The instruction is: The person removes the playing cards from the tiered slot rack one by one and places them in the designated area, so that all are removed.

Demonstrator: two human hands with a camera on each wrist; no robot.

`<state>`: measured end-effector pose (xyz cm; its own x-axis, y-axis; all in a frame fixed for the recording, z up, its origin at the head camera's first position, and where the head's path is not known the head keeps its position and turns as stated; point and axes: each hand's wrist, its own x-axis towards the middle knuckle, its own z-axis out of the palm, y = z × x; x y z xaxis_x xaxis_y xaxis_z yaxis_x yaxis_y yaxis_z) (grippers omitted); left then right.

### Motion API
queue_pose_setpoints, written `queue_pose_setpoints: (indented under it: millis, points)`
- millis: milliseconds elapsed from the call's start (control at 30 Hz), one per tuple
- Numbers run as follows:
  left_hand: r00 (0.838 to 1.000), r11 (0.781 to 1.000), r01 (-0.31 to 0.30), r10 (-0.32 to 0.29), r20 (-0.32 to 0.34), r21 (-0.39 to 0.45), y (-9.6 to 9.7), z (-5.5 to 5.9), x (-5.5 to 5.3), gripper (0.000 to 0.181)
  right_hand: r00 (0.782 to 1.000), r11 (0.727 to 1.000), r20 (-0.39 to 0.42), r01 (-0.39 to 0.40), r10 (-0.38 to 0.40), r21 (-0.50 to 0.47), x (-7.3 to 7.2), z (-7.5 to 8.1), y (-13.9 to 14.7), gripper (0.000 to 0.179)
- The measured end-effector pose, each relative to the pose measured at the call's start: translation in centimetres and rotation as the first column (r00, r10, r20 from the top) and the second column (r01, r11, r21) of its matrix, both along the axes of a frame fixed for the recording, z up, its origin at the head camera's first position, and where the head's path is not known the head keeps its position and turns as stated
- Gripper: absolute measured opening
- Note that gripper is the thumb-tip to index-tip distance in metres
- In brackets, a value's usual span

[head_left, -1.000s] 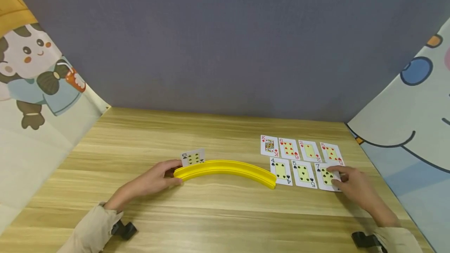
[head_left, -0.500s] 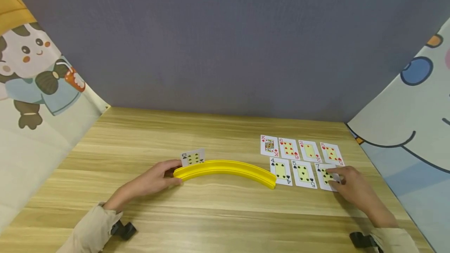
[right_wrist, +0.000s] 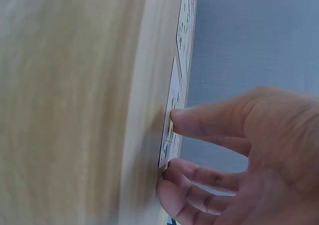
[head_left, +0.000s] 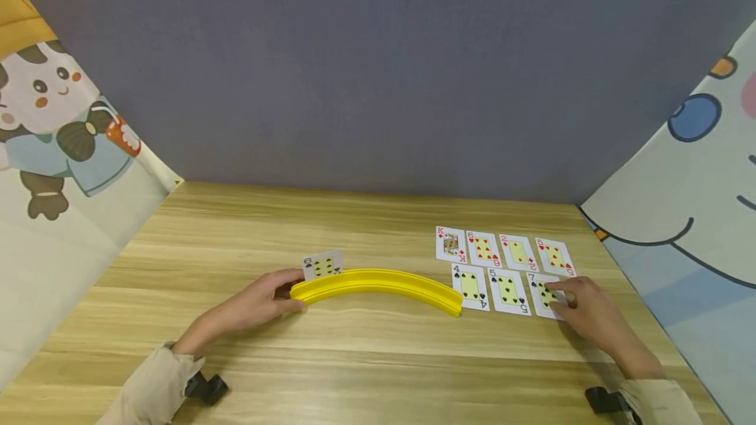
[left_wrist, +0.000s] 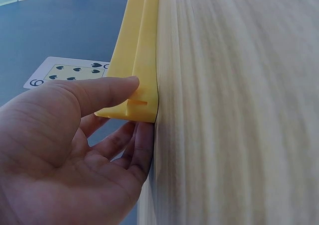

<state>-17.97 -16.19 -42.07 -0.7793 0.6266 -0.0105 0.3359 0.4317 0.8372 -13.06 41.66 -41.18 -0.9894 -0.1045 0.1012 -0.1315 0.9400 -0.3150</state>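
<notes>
My left hand (head_left: 260,300) grips the left end of a curved yellow card holder (head_left: 384,281). In the left wrist view the thumb lies on the holder's front and the other fingers are behind its end. A spade card (head_left: 323,265), apparently a six, stands in the holder near that hand, leaning back. At the right, my right hand (head_left: 596,317) touches the face of the seven of spades (head_left: 540,287) with thumb and index finger. That card lies flat on the table, its right part covered by the hand. Loosely bent fingers (right_wrist: 199,177) show in the right wrist view.
Left of the seven lie the five of spades (head_left: 509,292) and four of spades (head_left: 470,287), the latter touching or nearly touching the holder's right end. Behind them is a row of red cards (head_left: 451,244), king of diamonds leftmost. A grey partition (head_left: 378,84) borders the wooden table (head_left: 331,372).
My right hand has shifted slightly left over the seven of spades, covering more of it. The left hand, holder and standing card keep their places; the view has shifted slightly.
</notes>
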Motion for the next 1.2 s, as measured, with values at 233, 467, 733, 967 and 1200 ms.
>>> queue_pose_setpoints:
  millis: [233, 467, 733, 967, 1200]
  points:
    - [1.0, 1.0, -0.007, 0.007, 0.007, 0.001, 0.0, -0.1, 0.0, 0.051, 1.0, 1.0, -0.003, -0.008, 0.008, -0.001, -0.1, -0.1, -0.1, 0.032]
    - [1.0, 1.0, -0.006, 0.006, 0.007, -0.002, 0.1, -0.1, -0.3, 0.052, 1.0, 1.0, -0.022, -0.013, 0.013, 0.003, 0.0, 0.0, 0.0, 0.031]
    - [1.0, 1.0, -0.004, 0.004, 0.009, 0.003, 0.0, -0.2, -0.4, 0.05, 0.999, 1.0, -0.053, -0.012, 0.012, -0.016, -0.1, -0.1, 0.0, 0.028]
    - [1.0, 1.0, -0.003, 0.003, 0.025, 0.003, 0.1, -0.2, -0.4, 0.05, 0.97, 0.997, -0.243, -0.022, 0.002, -0.077, 0.2, -0.5, -1.0, 0.018]
    - [0.999, 1.0, -0.006, 0.006, 0.035, 0.005, 0.1, -0.1, -0.2, 0.049, 0.94, 0.994, -0.332, -0.098, 0.074, -0.055, 0.3, 2.0, -4.3, 0.02]
